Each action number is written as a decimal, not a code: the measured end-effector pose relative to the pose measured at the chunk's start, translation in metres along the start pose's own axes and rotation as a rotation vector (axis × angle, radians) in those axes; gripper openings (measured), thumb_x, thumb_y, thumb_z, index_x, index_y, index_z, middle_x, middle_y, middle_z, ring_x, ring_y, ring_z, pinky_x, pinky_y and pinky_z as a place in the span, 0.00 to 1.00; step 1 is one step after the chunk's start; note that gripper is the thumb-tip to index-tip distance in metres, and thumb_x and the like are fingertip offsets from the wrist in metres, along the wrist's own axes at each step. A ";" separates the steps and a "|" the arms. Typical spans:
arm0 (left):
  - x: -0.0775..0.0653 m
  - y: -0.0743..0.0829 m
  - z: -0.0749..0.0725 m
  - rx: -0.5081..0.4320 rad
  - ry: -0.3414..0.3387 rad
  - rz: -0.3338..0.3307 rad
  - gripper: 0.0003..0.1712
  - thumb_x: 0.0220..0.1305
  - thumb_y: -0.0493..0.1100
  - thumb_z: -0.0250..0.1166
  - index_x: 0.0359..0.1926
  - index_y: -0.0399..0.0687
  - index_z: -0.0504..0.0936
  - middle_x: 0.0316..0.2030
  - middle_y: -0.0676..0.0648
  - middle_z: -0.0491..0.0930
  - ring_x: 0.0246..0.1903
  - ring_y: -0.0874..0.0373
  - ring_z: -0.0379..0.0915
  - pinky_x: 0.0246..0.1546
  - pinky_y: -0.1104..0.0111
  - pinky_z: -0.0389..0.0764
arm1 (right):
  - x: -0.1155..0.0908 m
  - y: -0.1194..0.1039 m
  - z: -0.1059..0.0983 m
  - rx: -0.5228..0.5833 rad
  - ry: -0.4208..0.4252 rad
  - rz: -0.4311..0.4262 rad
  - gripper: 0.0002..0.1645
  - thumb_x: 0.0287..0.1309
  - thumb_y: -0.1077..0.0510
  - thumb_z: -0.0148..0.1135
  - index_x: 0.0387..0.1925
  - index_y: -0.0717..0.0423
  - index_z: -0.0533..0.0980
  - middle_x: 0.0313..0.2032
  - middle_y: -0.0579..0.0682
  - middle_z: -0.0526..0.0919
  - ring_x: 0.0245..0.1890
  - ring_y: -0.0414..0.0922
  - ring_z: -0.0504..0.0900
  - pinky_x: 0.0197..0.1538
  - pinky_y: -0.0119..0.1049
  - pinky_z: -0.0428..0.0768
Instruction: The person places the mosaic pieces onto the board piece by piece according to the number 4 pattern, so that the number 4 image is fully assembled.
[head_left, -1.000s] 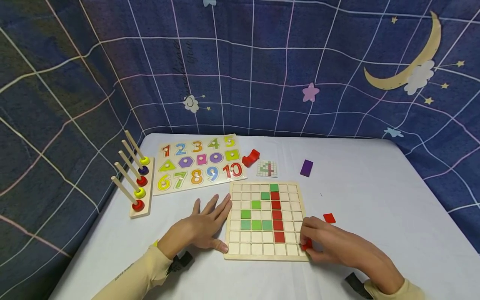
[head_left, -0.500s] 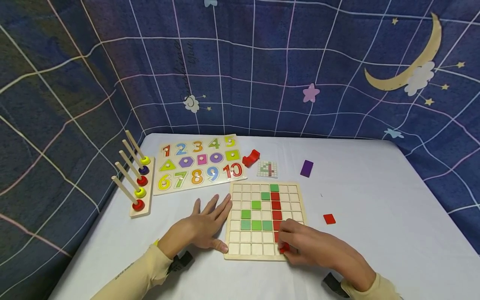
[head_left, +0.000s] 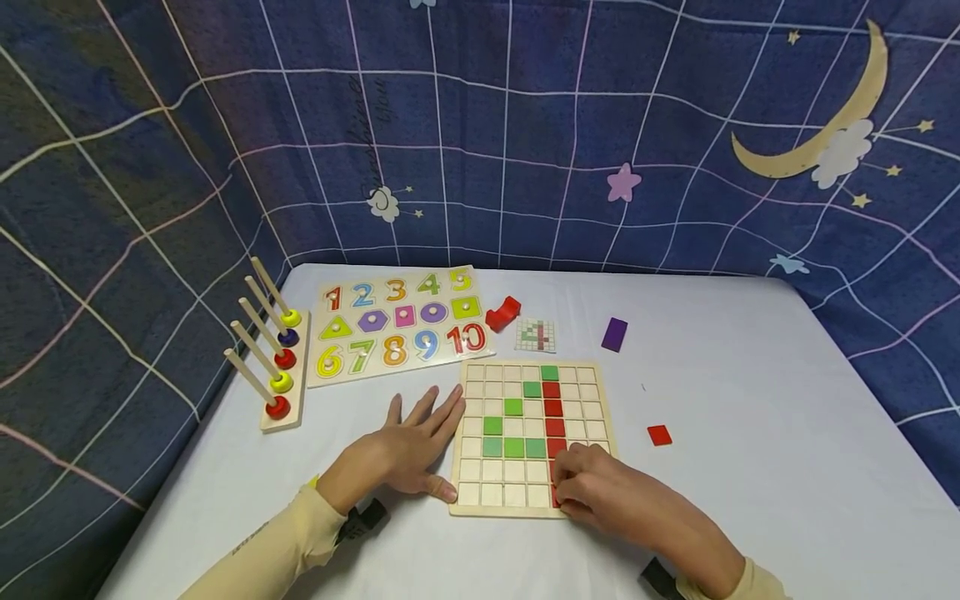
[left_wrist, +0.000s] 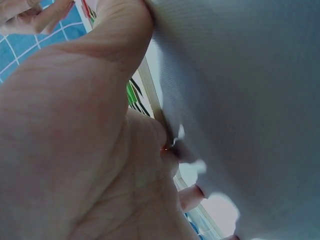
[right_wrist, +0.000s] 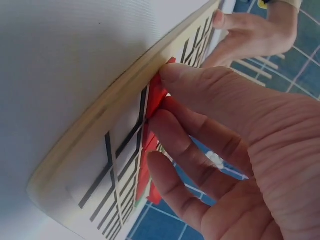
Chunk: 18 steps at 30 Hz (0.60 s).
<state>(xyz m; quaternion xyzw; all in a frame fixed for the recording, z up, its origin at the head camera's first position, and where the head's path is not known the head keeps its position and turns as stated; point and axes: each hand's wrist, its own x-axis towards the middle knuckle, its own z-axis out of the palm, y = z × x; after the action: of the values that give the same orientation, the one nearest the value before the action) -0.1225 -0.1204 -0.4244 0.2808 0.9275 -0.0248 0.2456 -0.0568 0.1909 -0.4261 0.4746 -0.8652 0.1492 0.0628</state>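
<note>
A wooden grid board [head_left: 504,511] lies on the white cloth with green tiles [head_left: 513,447] and a column of red tiles [head_left: 554,427] set in its cells. At the lower end of that column my right hand [head_left: 611,493] pinches one red tile [right_wrist: 157,94] between thumb and fingers, down at the near-edge cell. In the head view the fingers mostly cover this tile. My left hand [head_left: 416,450] rests flat with spread fingers, its thumb and fingertips at the board's left edge. One loose red tile [head_left: 660,435] lies right of the board.
Behind the board are a small pattern card [head_left: 535,335], a red curved piece [head_left: 503,314] and a purple block [head_left: 614,335]. A number puzzle [head_left: 397,367] lies back left, beside a peg stand [head_left: 292,415] with coloured rings. A dark patterned curtain [head_left: 525,192] hangs behind.
My right hand has moved left from the board's right edge with the red tile, then settled it at the bottom cell of the red column. My left hand has stayed put.
</note>
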 end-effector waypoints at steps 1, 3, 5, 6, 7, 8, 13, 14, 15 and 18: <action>0.000 0.000 0.000 -0.001 0.000 0.000 0.75 0.56 0.79 0.69 0.88 0.47 0.40 0.89 0.48 0.34 0.88 0.42 0.33 0.81 0.28 0.43 | 0.000 0.000 0.000 -0.006 0.002 -0.007 0.18 0.51 0.70 0.79 0.24 0.42 0.84 0.32 0.37 0.76 0.34 0.33 0.71 0.41 0.25 0.75; 0.001 0.000 -0.001 -0.003 0.000 -0.001 0.76 0.56 0.79 0.69 0.88 0.48 0.40 0.89 0.49 0.33 0.88 0.42 0.32 0.81 0.28 0.43 | 0.000 0.001 0.000 -0.009 0.009 -0.009 0.19 0.51 0.70 0.78 0.23 0.41 0.84 0.32 0.37 0.76 0.35 0.33 0.71 0.41 0.25 0.75; 0.001 0.000 0.000 -0.005 0.001 0.000 0.76 0.56 0.79 0.69 0.88 0.48 0.40 0.89 0.49 0.33 0.88 0.42 0.32 0.81 0.28 0.42 | -0.001 0.000 0.001 -0.008 0.016 0.000 0.19 0.50 0.70 0.78 0.24 0.42 0.84 0.32 0.37 0.76 0.35 0.34 0.72 0.41 0.24 0.75; 0.001 0.000 -0.001 -0.006 0.001 0.000 0.76 0.56 0.79 0.69 0.88 0.48 0.40 0.89 0.49 0.33 0.88 0.42 0.32 0.81 0.28 0.42 | -0.001 -0.001 0.001 -0.009 0.019 0.006 0.19 0.51 0.70 0.78 0.24 0.42 0.84 0.33 0.37 0.76 0.36 0.34 0.72 0.42 0.24 0.76; 0.001 0.000 -0.001 -0.009 0.000 0.000 0.76 0.56 0.79 0.69 0.88 0.48 0.40 0.89 0.49 0.33 0.88 0.42 0.32 0.81 0.28 0.42 | -0.002 -0.001 0.001 -0.009 0.021 0.013 0.18 0.51 0.70 0.78 0.24 0.42 0.84 0.33 0.38 0.76 0.36 0.34 0.72 0.42 0.24 0.76; 0.001 0.000 -0.001 -0.010 0.000 0.000 0.76 0.56 0.79 0.69 0.88 0.48 0.40 0.89 0.49 0.33 0.88 0.42 0.32 0.81 0.28 0.42 | -0.003 -0.001 0.002 -0.007 0.024 0.019 0.18 0.50 0.70 0.79 0.24 0.42 0.84 0.34 0.38 0.77 0.37 0.34 0.73 0.42 0.24 0.77; 0.001 0.000 -0.001 -0.027 -0.001 0.001 0.76 0.56 0.79 0.70 0.88 0.48 0.39 0.89 0.49 0.32 0.88 0.42 0.31 0.81 0.28 0.41 | -0.004 -0.001 0.003 -0.001 0.045 0.025 0.16 0.49 0.70 0.80 0.27 0.45 0.86 0.35 0.39 0.78 0.37 0.35 0.74 0.42 0.22 0.78; 0.000 0.000 -0.001 -0.029 -0.001 0.001 0.76 0.56 0.78 0.70 0.88 0.48 0.39 0.89 0.49 0.33 0.88 0.42 0.31 0.81 0.28 0.41 | -0.005 -0.001 0.004 -0.003 0.049 0.022 0.16 0.48 0.70 0.80 0.27 0.45 0.86 0.35 0.39 0.78 0.38 0.35 0.74 0.42 0.22 0.78; 0.000 0.000 -0.001 -0.031 0.000 0.001 0.76 0.56 0.78 0.70 0.88 0.48 0.40 0.89 0.49 0.33 0.88 0.42 0.32 0.81 0.28 0.41 | -0.005 -0.001 0.004 -0.006 0.051 0.019 0.16 0.48 0.70 0.81 0.27 0.45 0.86 0.35 0.39 0.78 0.38 0.35 0.75 0.42 0.22 0.78; 0.000 0.001 -0.001 -0.025 0.002 -0.001 0.76 0.56 0.78 0.70 0.88 0.48 0.40 0.89 0.49 0.33 0.88 0.41 0.32 0.81 0.28 0.42 | -0.006 0.000 0.005 -0.019 0.058 0.003 0.17 0.48 0.70 0.81 0.28 0.44 0.86 0.36 0.39 0.78 0.39 0.35 0.75 0.43 0.20 0.77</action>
<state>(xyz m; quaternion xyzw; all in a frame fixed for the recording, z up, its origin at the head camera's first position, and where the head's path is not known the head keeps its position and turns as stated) -0.1225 -0.1197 -0.4233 0.2774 0.9281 -0.0129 0.2480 -0.0533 0.1940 -0.4318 0.4680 -0.8652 0.1548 0.0918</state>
